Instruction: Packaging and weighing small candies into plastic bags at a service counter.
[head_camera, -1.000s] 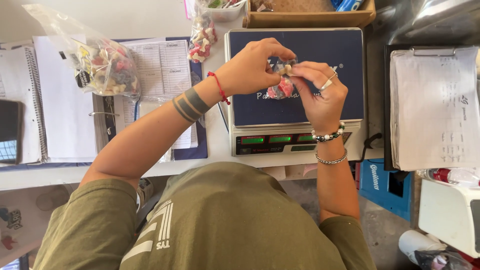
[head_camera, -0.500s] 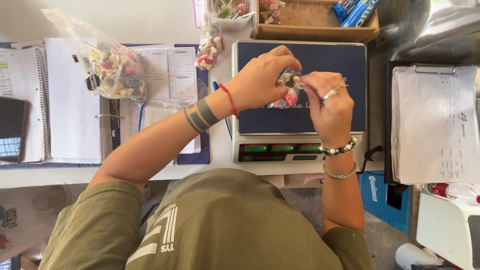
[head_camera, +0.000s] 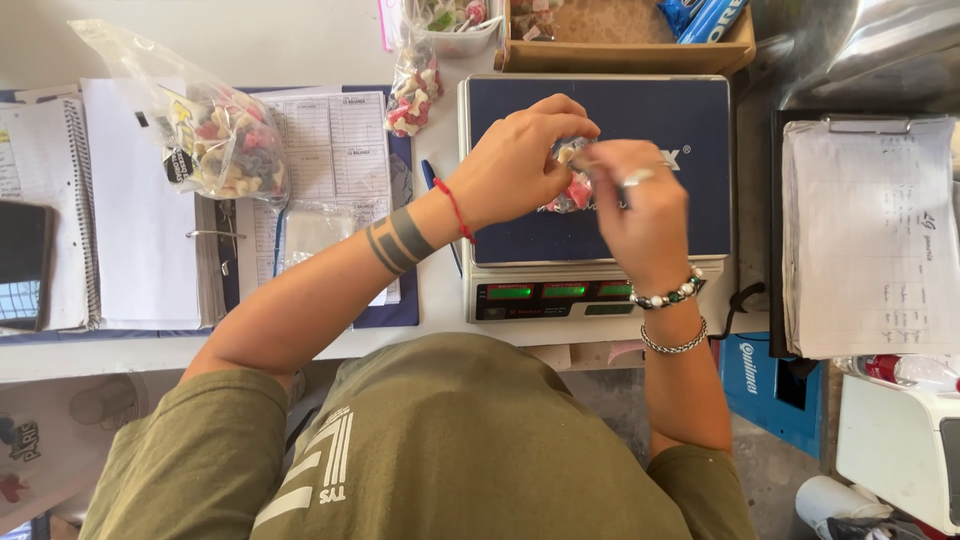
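Both hands (left (head_camera: 520, 165), right (head_camera: 640, 205)) pinching small candy bag (head_camera: 572, 190) above scale (head_camera: 640, 120).

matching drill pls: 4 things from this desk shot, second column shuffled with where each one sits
Things:
1. small candy bag
2. large candy bag
3. clipboard
4. cardboard box

Places:
A. right of the scale
B. behind the scale, at the far edge
C. on the open binder, left of the scale
D. between the left hand and right hand, over the scale platform

Pairs: 1-D, 2-C, 3-A, 4-B
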